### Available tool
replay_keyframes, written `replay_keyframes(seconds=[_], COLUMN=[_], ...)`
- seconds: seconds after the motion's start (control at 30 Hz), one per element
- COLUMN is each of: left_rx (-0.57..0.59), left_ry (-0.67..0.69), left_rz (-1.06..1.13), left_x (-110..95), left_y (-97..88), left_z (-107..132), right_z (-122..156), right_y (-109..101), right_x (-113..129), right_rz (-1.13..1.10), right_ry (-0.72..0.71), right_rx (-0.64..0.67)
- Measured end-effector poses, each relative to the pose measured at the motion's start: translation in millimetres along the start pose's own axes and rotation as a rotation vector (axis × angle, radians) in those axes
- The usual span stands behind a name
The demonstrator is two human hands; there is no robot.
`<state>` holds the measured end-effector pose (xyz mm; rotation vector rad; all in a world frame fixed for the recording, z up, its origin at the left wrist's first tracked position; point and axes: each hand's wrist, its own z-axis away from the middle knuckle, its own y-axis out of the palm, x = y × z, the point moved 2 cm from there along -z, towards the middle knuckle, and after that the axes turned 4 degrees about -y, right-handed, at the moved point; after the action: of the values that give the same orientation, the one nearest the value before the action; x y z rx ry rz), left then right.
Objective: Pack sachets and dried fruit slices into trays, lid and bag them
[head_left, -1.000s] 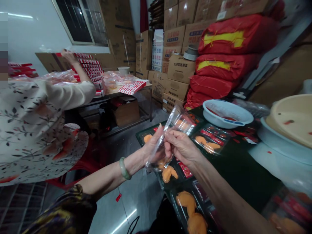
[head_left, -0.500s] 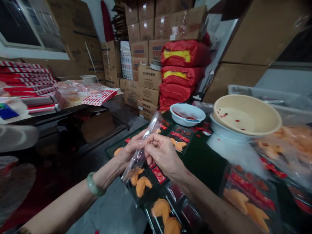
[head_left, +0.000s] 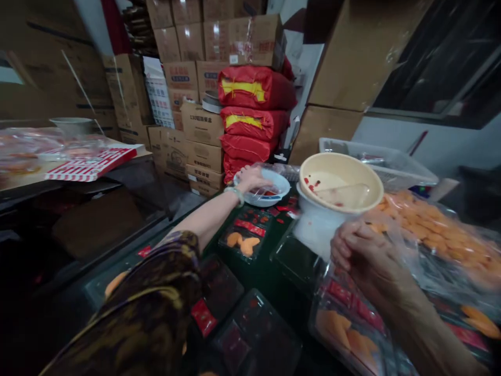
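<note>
My left hand (head_left: 252,180) reaches to the far side of the table, over the pale blue basin (head_left: 279,197) with red packets in it. Clear plastic shows around its fingers, but their grip is blurred. My right hand (head_left: 362,256), fingers curled closed, hovers at the right above a clear-covered tray (head_left: 340,334) of orange folded pieces and red packets. Whatever it holds, if anything, is hidden. Between my arms lies a black tray (head_left: 247,235) with two orange folded pieces and a red packet. Nearer me are dark trays (head_left: 256,334) under clear plastic.
A cream basin (head_left: 344,177), stacked on another, stands at the right. Behind my right hand lies a bag of orange pieces (head_left: 442,230), near a clear bin (head_left: 383,167). Red sacks (head_left: 250,125) and cartons (head_left: 203,125) rise beyond the table; a side table (head_left: 70,172) stands left.
Both hands have parted from the clear plastic piece they held together. The left has reached forward to the blue basin; the right has moved right. The view has turned right.
</note>
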<state>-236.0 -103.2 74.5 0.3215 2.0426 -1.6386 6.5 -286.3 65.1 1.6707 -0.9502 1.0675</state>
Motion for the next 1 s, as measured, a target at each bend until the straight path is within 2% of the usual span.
replay_keyframes(seconds=[0.1, 0.17, 0.2, 0.23, 0.33, 0.37, 0.4, 0.43, 0.47, 0.5, 0.57, 0.63, 0.7, 0.8, 0.93, 1.0], left_rx=[-0.120, -0.059, 0.053, 0.235, 0.575, 0.642, 0.659, 0.610, 0.498, 0.339, 0.052, -0.095, -0.132, -0.107, -0.060, -0.051], left_ry=[0.059, 0.121, 0.134, 0.128, 0.021, -0.027, -0.068, -0.101, -0.131, -0.160, -0.241, -0.316, -0.352, -0.353, -0.330, -0.347], left_rz=[-0.013, 0.191, 0.363, 0.537, 0.720, 0.790, 0.873, 0.953, 0.996, 0.969, 0.797, 0.599, 0.493, 0.377, 0.194, 0.093], left_x=[-25, -30, -29, -26, -1, 12, 26, 42, 60, 79, 118, 151, 176, 197, 203, 202], left_y=[3.2, -4.5, -10.1, -15.7, -40.0, -49.1, -58.4, -67.7, -76.4, -84.0, -92.5, -89.4, -75.2, -42.3, -2.1, 10.5], left_z=[0, 21, 36, 53, 105, 118, 127, 131, 130, 126, 110, 92, 74, 49, 20, 10], right_z=[-2, -7, -11, -15, -28, -32, -37, -42, -47, -53, -63, -68, -65, -52, -45, -53], right_y=[-13, -6, 3, 14, 63, 81, 99, 115, 129, 141, 156, 161, 160, 158, 153, 150], right_x=[1, 4, 5, 4, -4, -9, -15, -22, -30, -40, -64, -88, -109, -130, -145, -150], right_rz=[-0.014, -0.036, -0.053, -0.075, -0.175, -0.216, -0.258, -0.295, -0.318, -0.321, -0.237, -0.045, 0.148, 0.309, 0.434, 0.627], right_ry=[0.017, -0.014, -0.029, -0.036, -0.026, -0.025, -0.022, -0.015, 0.002, 0.032, 0.126, 0.224, 0.279, 0.299, 0.330, 0.270], right_rx=[-0.019, -0.011, 0.007, 0.032, 0.168, 0.223, 0.273, 0.311, 0.331, 0.330, 0.272, 0.188, 0.168, 0.263, 0.316, 0.330])
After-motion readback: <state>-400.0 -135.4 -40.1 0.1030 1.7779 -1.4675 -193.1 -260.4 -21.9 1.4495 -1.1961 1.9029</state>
